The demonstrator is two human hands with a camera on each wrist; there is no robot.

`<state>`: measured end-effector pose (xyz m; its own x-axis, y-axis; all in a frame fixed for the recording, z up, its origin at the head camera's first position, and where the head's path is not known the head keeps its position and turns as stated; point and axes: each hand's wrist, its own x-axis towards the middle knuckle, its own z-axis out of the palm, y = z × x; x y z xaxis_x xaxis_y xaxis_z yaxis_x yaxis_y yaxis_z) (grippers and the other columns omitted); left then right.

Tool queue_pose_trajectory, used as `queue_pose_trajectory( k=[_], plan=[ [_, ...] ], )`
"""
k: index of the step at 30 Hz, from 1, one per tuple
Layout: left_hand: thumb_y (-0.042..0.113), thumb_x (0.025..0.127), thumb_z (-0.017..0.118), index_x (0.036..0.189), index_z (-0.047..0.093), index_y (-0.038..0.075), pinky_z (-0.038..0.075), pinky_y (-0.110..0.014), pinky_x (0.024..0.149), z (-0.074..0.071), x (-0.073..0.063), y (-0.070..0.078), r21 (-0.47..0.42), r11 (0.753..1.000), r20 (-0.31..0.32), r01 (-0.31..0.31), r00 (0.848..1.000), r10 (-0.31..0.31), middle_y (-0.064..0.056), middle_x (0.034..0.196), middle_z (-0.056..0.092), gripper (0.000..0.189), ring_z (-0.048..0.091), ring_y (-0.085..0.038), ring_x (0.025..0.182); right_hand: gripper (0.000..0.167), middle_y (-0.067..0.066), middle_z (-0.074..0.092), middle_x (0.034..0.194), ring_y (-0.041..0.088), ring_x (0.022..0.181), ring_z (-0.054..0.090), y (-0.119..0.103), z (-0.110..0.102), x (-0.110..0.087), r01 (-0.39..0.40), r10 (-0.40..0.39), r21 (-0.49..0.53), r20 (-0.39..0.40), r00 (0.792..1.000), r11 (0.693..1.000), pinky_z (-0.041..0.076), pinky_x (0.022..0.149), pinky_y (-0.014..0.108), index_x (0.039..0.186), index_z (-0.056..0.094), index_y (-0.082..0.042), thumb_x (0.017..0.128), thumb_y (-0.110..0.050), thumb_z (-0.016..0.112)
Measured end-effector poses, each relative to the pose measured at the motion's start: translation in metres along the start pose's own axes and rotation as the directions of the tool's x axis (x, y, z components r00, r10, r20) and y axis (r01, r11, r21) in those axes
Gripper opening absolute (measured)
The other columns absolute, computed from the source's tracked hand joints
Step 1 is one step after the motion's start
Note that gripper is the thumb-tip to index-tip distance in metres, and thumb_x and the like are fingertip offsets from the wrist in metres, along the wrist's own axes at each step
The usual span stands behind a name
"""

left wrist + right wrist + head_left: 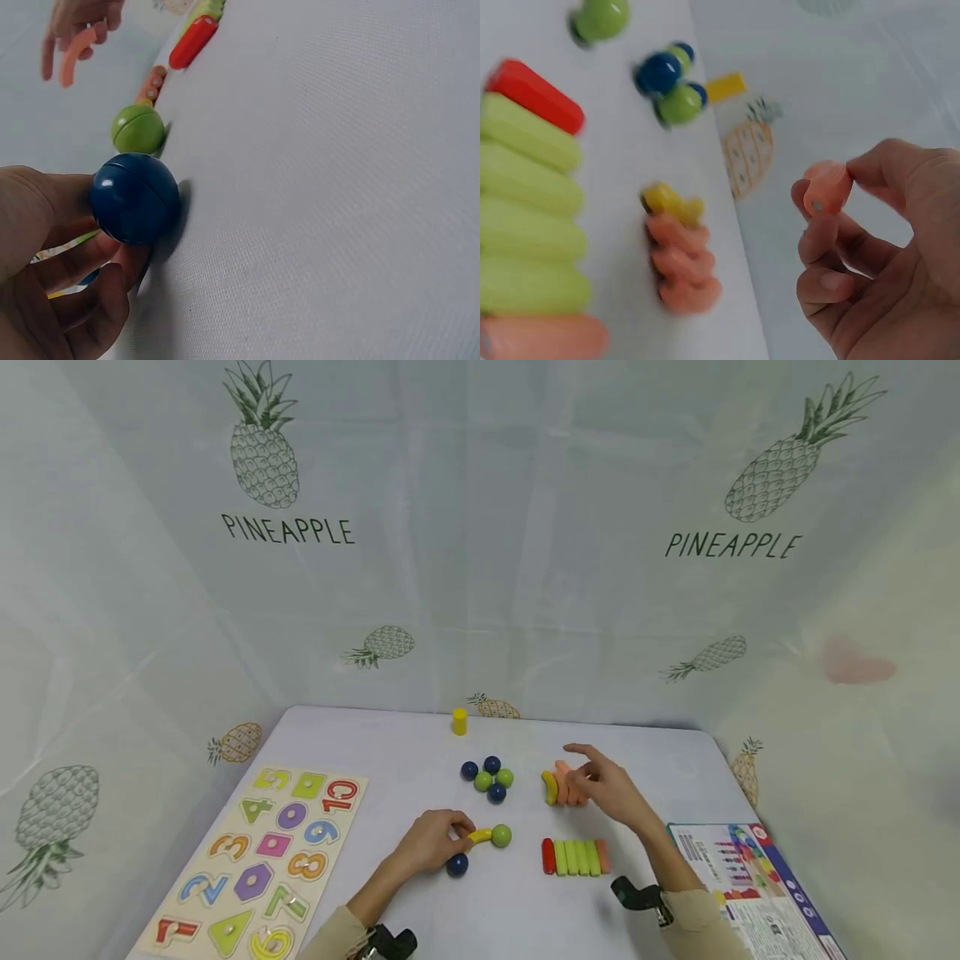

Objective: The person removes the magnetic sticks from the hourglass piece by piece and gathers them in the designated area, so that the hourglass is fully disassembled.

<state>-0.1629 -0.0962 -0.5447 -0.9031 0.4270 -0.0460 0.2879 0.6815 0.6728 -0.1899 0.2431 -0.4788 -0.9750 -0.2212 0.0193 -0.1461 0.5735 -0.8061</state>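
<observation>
My left hand [431, 842] pinches a yellow curved stick [481, 836] near its end, low over the white table. A green ball [501, 836] sits at the stick's far end, and a dark blue ball [135, 199] lies right at the fingers, hiding part of the grip in the left wrist view. Between thumb and index finger my right hand [611, 789] holds an orange curved stick [829, 187] with a silvery spot on its end. Below that hand lies a row of orange curved sticks [686, 292] with a yellow one [667, 201] beside them.
Closer to me is a row of straight sticks: red [549, 857], light green [577, 858] and orange [604, 856]. Blue and green balls [483, 782] cluster farther back, before a yellow cylinder [460, 722]. A number puzzle board [247, 868] lies left, a printed sheet [757, 893] right.
</observation>
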Motion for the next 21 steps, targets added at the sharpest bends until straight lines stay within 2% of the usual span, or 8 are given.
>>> queue_pose_trajectory(
  k=[2, 6, 9, 13, 18, 21],
  plan=[
    [0.025, 0.088, 0.076, 0.103, 0.075, 0.019, 0.045, -0.027, 0.069, 0.000, 0.000, 0.000, -0.003, 1.000, 0.000, 0.000, 1.000, 0.000, 0.014, 0.082, 0.063, 0.016, 0.054, -0.004, 0.074, 0.041, 0.017, 0.063, 0.089, 0.036, 0.079, 0.058, 0.011, -0.013, 0.003, -0.016, 0.017, 0.036, -0.014, 1.000, 0.999, 0.047, 0.062, 0.032, 0.145, 0.053, -0.023, 0.104, -0.024, 0.056],
    [0.025, 0.089, 0.076, 0.103, 0.075, 0.019, 0.044, -0.026, 0.068, 0.000, 0.001, 0.001, -0.009, 1.000, 0.006, 0.005, 1.000, -0.005, 0.014, 0.082, 0.063, 0.016, 0.053, -0.005, 0.073, 0.034, 0.021, 0.059, 0.088, 0.032, 0.075, 0.055, 0.031, -0.026, 0.005, -0.066, 0.068, 0.065, -0.022, 0.997, 0.996, 0.043, 0.058, 0.028, 0.138, 0.060, -0.012, 0.107, -0.020, 0.047],
    [0.025, 0.089, 0.075, 0.104, 0.075, 0.019, 0.044, -0.026, 0.068, -0.001, 0.000, 0.000, -0.016, 1.000, 0.009, 0.005, 1.000, -0.005, 0.014, 0.082, 0.064, 0.016, 0.053, -0.005, 0.073, 0.032, 0.021, 0.061, 0.091, 0.031, 0.075, 0.056, 0.038, -0.026, 0.006, -0.135, 0.138, 0.058, -0.052, 0.989, 0.989, 0.042, 0.057, 0.028, 0.131, 0.063, -0.008, 0.107, -0.023, 0.048],
    [0.025, 0.089, 0.075, 0.104, 0.075, 0.019, 0.044, -0.027, 0.070, -0.001, 0.000, 0.000, -0.021, 1.000, 0.010, 0.007, 1.000, -0.006, 0.015, 0.082, 0.064, 0.017, 0.054, -0.005, 0.074, 0.032, 0.017, 0.065, 0.089, 0.031, 0.075, 0.059, 0.045, -0.022, 0.008, -0.193, 0.194, 0.011, -0.094, 0.977, 0.981, 0.042, 0.058, 0.030, 0.126, 0.063, -0.009, 0.104, -0.030, 0.055],
    [0.024, 0.089, 0.076, 0.105, 0.075, 0.018, 0.045, -0.027, 0.069, -0.002, -0.001, 0.000, -0.028, 1.000, 0.008, 0.006, 1.000, -0.006, 0.014, 0.083, 0.064, 0.017, 0.054, -0.004, 0.073, 0.025, 0.010, 0.069, 0.086, 0.026, 0.075, 0.062, 0.055, -0.018, 0.011, -0.229, 0.221, -0.066, -0.109, 0.969, 0.971, 0.044, 0.062, 0.032, 0.121, 0.059, -0.008, 0.102, -0.025, 0.058],
    [0.024, 0.089, 0.075, 0.105, 0.075, 0.018, 0.044, -0.026, 0.068, -0.002, -0.001, 0.000, -0.027, 1.000, 0.010, 0.006, 1.000, -0.006, 0.014, 0.083, 0.064, 0.018, 0.054, -0.004, 0.071, 0.029, 0.009, 0.070, 0.086, 0.024, 0.076, 0.063, 0.058, -0.018, 0.012, -0.245, 0.234, -0.098, -0.106, 0.966, 0.965, 0.045, 0.063, 0.033, 0.126, 0.052, -0.006, 0.102, -0.021, 0.057]
  ],
)
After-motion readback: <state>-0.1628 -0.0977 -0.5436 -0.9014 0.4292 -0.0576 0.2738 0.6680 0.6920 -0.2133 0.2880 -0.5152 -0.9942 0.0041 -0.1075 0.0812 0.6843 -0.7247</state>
